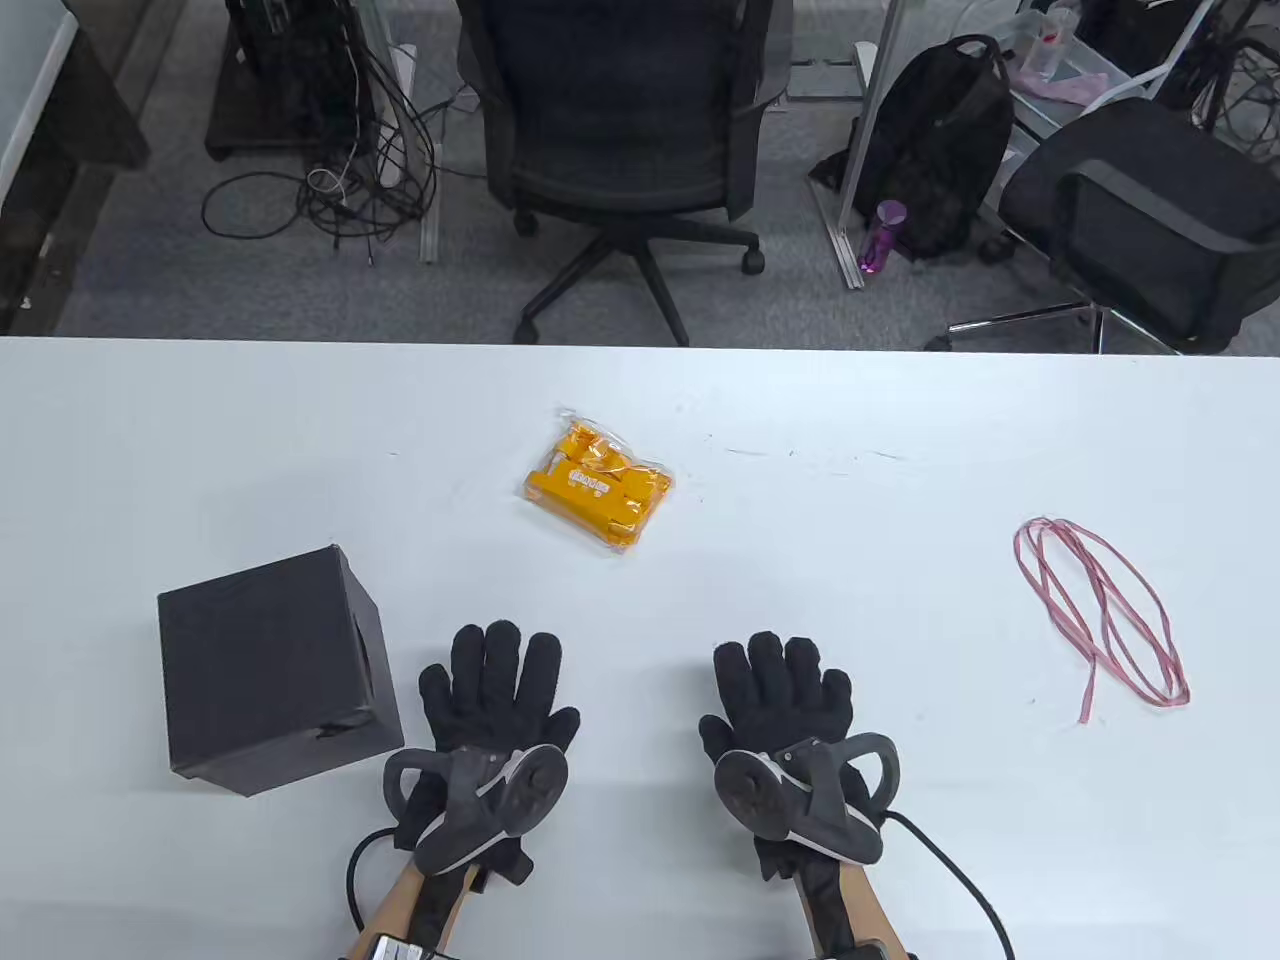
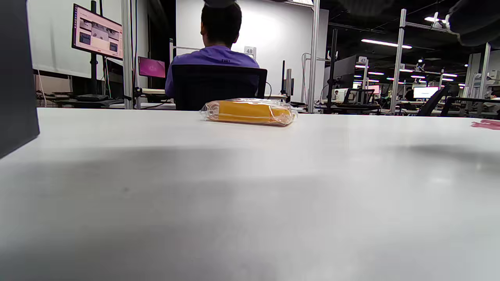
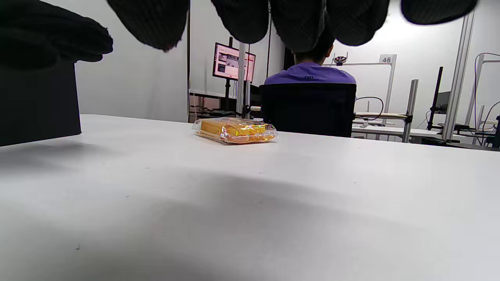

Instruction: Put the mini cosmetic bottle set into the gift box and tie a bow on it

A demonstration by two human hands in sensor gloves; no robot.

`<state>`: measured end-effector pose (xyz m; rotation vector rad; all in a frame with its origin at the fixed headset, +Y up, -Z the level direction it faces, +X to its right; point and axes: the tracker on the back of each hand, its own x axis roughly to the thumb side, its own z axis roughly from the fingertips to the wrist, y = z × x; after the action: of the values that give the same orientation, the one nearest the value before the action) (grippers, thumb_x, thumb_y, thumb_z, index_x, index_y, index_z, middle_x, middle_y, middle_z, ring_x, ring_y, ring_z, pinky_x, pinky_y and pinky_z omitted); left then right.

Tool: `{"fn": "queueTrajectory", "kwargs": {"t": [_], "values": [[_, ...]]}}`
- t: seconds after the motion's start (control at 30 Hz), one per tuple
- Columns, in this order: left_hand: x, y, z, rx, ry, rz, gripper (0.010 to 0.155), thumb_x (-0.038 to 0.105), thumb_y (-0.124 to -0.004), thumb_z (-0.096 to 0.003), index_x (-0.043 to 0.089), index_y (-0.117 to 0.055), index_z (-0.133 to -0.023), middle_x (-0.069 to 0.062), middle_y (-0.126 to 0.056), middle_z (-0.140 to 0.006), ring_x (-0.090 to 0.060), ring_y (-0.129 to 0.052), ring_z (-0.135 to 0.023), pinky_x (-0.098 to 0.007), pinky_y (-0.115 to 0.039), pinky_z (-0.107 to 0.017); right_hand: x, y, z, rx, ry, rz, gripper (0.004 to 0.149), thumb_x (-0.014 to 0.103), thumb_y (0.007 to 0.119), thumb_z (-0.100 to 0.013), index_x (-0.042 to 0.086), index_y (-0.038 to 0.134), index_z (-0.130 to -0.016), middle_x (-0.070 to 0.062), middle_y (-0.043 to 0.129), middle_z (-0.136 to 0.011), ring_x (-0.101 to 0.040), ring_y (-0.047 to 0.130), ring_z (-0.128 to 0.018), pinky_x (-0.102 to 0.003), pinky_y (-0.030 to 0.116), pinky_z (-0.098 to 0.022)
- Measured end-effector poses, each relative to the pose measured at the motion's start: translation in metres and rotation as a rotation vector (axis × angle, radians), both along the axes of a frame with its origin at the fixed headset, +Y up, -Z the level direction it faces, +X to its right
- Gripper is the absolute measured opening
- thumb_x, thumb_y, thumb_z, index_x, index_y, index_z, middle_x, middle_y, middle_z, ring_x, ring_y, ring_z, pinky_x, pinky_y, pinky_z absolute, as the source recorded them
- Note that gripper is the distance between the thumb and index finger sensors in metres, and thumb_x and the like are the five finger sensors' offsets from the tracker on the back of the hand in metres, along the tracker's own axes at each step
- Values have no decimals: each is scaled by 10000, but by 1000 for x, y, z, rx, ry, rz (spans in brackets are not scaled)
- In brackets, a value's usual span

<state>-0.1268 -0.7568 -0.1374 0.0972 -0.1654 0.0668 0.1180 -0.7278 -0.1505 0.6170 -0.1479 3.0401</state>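
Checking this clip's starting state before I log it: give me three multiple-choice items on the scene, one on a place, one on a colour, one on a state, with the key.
1. Where is the black gift box?
A. beside the left hand
B. beside the right hand
C. at the table's far edge

2. What colour is the ribbon?
A. yellow
B. pink
C. black

3. How is the bottle set?
A. in the box
B. held
C. lying untouched on the table

Key: 1 A, box sits left of that hand. 2 B, pink loops. 3 C, both hands lie flat, apart from it.
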Motion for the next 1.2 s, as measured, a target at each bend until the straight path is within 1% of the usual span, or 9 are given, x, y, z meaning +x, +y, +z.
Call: {"fn": "queueTrajectory", "kwargs": {"t": [0.57, 0.63, 0.73, 0.8, 0.83, 0.9, 0.97, 1.13, 1.2], "values": [[1, 6, 2, 18, -20, 12, 739, 569, -554, -563, 226, -364, -1189, -236, -363, -1201, -583, -420, -1081, -765, -505, -711, 2, 1, -1, -16, -6, -15, 673, 389, 625, -612, 4, 463, -1140, -365, 472, -1113, -655, 474, -927, -809, 472, -585], [2, 18, 5, 49, -29, 18, 719, 563, -557, -565, 231, -407, -1185, -221, -411, -1199, -561, -480, -1081, -737, -532, -723, 3, 1, -1, -15, -7, -18, 670, 387, 625, -612, 4, 468, -1139, -365, 474, -1112, -655, 475, -927, -809, 472, -585], [-3, 49, 8, 121, -17, 22, 616, 502, -563, -584, 259, -545, -1150, -152, -574, -1171, -477, -666, -1047, -607, -642, -751, 5, 4, -2, -1, -13, -33, 665, 384, 625, -611, 8, 470, -1137, -363, 477, -1111, -650, 479, -928, -808, 475, -585], [-14, 72, 11, 133, 11, 30, 609, 505, -570, -586, 269, -562, -1147, -130, -603, -1168, -449, -701, -1042, -574, -664, -759, 8, 4, -3, 3, -19, -46, 664, 382, 624, -612, 5, 472, -1137, -363, 480, -1110, -651, 481, -926, -807, 476, -584], [-19, 79, 12, 150, 17, 38, 606, 507, -576, -586, 277, -570, -1146, -124, -610, -1169, -447, -702, -1045, -576, -664, -762, 9, 5, -3, 2, -21, -50, 663, 381, 625, -612, 5, 472, -1136, -362, 482, -1110, -653, 481, -925, -808, 475, -584], [-36, 95, 13, 215, 74, 49, 601, 510, -584, -586, 289, -584, -1144, -119, -621, -1172, -448, -702, -1054, -606, -658, -757, 12, 5, -4, -1, -28, -58, 663, 381, 625, -611, 5, 475, -1136, -363, 483, -1108, -653, 482, -924, -807, 478, -583], [-55, 101, 10, 228, 152, 40, 606, 524, -585, -585, 307, -578, -1151, -127, -605, -1187, -467, -662, -1079, -655, -625, -755, 14, 5, -5, 0, -34, -60, 661, 379, 625, -612, 4, 476, -1135, -365, 484, -1108, -654, 481, -923, -808, 477, -582], [-103, 97, 2, 137, 361, -14, 635, 560, -574, -584, 328, -540, -1174, -135, -556, -1218, -508, -573, -1113, -720, -568, -745, 18, 4, -7, -3, -46, -67, 659, 378, 625, -612, 3, 479, -1134, -366, 486, -1107, -653, 484, -923, -807, 478, -582], [-123, 91, 0, 78, 422, 15, 648, 572, -568, -583, 331, -518, -1183, -149, -534, -1225, -521, -556, -1114, -730, -560, -741, 19, 3, -8, -11, -50, -66, 659, 377, 625, -611, 2, 480, -1134, -366, 486, -1106, -653, 483, -923, -807, 477, -582]]}}
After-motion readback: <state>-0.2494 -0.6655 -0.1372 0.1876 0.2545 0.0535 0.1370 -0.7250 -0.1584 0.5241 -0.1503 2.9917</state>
